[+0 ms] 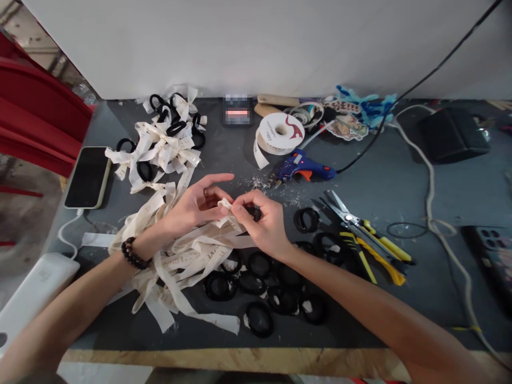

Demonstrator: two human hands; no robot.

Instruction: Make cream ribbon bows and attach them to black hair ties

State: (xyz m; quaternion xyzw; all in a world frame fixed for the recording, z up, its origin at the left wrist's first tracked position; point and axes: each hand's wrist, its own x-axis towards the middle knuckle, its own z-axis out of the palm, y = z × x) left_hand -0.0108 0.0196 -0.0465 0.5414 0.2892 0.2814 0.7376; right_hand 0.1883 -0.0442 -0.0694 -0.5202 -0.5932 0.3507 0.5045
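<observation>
Above the middle of the table my two hands meet over a piece of cream ribbon (224,204). My left hand (200,202) pinches it between thumb and a finger, with its index finger stretched out. The thumb and index finger of my right hand (262,218) close on the ribbon's other side. A black hair tie (254,212) shows partly behind my right fingers. Beneath my left wrist lies a heap of printed cream ribbon strips (192,261). Several loose black hair ties (260,319), some with white bits on them, lie below my right hand.
Ribbon-tied hair ties (164,141) pile up at back left, beside a phone (88,177) cabled to a white power bank (38,293). Behind my hands are a ribbon spool (281,131) and a blue glue gun (306,166). Scissors (350,218) and yellow-handled tools (380,258) lie right.
</observation>
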